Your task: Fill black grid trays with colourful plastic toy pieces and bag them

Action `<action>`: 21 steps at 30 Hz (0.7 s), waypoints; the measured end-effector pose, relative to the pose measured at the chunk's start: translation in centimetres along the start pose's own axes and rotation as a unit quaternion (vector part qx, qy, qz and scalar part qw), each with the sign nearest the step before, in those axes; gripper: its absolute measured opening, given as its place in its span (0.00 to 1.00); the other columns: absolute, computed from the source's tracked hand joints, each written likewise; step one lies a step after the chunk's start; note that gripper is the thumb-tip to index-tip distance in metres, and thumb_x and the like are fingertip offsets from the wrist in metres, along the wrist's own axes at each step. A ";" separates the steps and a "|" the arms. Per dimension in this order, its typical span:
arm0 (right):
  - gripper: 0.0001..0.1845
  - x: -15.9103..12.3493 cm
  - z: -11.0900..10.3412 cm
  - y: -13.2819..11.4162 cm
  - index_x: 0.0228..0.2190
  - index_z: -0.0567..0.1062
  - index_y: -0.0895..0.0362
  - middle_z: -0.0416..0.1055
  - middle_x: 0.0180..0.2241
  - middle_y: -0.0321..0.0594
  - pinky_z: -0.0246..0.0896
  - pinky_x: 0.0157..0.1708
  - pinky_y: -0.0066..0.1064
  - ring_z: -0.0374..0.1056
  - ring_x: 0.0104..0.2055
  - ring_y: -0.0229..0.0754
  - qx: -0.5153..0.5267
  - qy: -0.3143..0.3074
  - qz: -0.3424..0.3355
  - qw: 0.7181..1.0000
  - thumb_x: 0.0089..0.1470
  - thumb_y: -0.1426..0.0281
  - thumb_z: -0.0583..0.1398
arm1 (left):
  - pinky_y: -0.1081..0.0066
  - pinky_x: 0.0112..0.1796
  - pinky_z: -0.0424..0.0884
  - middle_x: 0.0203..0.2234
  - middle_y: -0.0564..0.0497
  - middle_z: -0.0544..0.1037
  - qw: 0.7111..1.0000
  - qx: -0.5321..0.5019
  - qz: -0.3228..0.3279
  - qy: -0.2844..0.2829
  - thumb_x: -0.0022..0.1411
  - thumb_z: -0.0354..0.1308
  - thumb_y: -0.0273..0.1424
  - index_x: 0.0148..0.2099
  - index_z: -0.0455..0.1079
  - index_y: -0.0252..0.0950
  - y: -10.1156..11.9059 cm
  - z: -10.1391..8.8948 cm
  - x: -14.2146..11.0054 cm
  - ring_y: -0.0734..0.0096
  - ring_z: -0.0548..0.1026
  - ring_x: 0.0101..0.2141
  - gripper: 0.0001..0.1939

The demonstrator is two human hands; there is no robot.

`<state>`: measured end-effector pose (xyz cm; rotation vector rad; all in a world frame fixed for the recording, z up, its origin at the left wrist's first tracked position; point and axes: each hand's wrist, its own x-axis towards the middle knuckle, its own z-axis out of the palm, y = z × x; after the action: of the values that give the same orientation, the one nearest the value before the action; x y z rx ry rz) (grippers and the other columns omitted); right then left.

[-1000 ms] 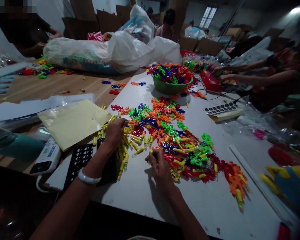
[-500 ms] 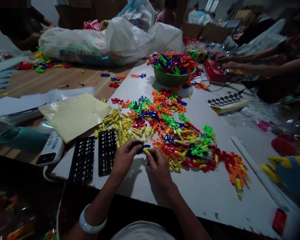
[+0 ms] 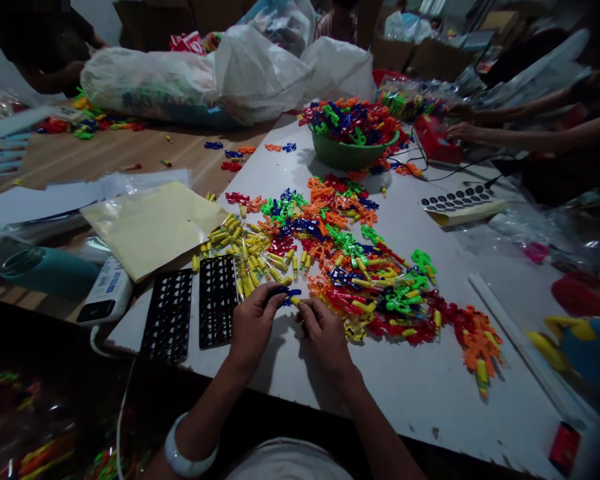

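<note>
Over the front of the white table, my left hand (image 3: 253,320) pinches a small blue plastic figure (image 3: 293,293), partly hidden by the fingers. My right hand (image 3: 327,333) is closed on the end of a small yellow tube (image 3: 295,301) that meets the blue figure. Just beyond both hands lies a heap of yellow tubes (image 3: 253,260) with clear ends. To its right spreads a pile of red, orange, green and blue plastic figures (image 3: 347,243), some with yellow tubes on them.
Two black perforated trays (image 3: 167,317) lie left of my hands, near a white power bank (image 3: 107,290) and a teal bottle (image 3: 55,270). A green bowl (image 3: 347,155) heaped with figures stands farther back. At right, a co-worker's hands are by a red device (image 3: 436,140).
The camera view has shifted slightly. Both hands keep the blue figure and yellow tube together between them, with only a small change in the fingers.
</note>
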<state>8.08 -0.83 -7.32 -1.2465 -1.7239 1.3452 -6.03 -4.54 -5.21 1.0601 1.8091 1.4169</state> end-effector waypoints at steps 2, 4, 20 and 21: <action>0.16 0.1 0.0 -0.1 0.32 0.73 0.56 0.69 0.23 0.33 0.58 0.24 0.27 0.65 0.21 0.35 0.008 -0.003 0.013 1.000 0.63 0.59 0.54 | 0.67 0.47 0.73 0.39 0.53 0.82 1.000 0.003 0.008 -0.007 0.58 0.60 0.37 0.41 0.77 0.43 0.0 -0.2 0.0 0.66 0.78 0.42 0.10; 0.16 0.4 -0.2 0.0 0.32 0.73 0.56 0.70 0.24 0.33 0.57 0.23 0.26 0.64 0.21 0.34 0.022 -0.015 0.017 1.000 0.62 0.58 0.55 | 0.66 0.47 0.73 0.39 0.52 0.82 0.999 -0.025 -0.013 -0.025 0.57 0.61 0.38 0.41 0.77 0.42 -0.1 -0.8 0.4 0.65 0.78 0.42 0.11; 0.13 1.0 -9.8 -0.1 0.39 0.76 0.55 0.74 0.40 0.45 0.62 0.48 0.46 0.68 0.45 0.51 -0.239 0.271 -0.169 0.917 0.58 0.60 0.59 | 0.66 0.52 0.67 0.54 0.41 0.74 0.937 0.338 0.054 -0.075 0.67 0.50 0.39 0.58 0.67 0.33 1.6 -2.9 15.8 0.62 0.72 0.53 0.23; 0.11 1.2 -9.7 0.0 0.39 0.76 0.55 0.73 0.41 0.46 0.59 0.51 0.48 0.67 0.47 0.52 -0.275 0.283 -0.211 0.894 0.58 0.62 0.59 | 0.64 0.54 0.65 0.56 0.36 0.71 0.931 0.357 0.052 -0.059 0.67 0.51 0.38 0.60 0.65 0.29 1.5 -3.1 18.5 0.58 0.70 0.56 0.24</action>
<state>16.12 3.92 -4.57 -1.2745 -1.8292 0.1931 -17.54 10.10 -2.62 1.5683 2.2606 0.7077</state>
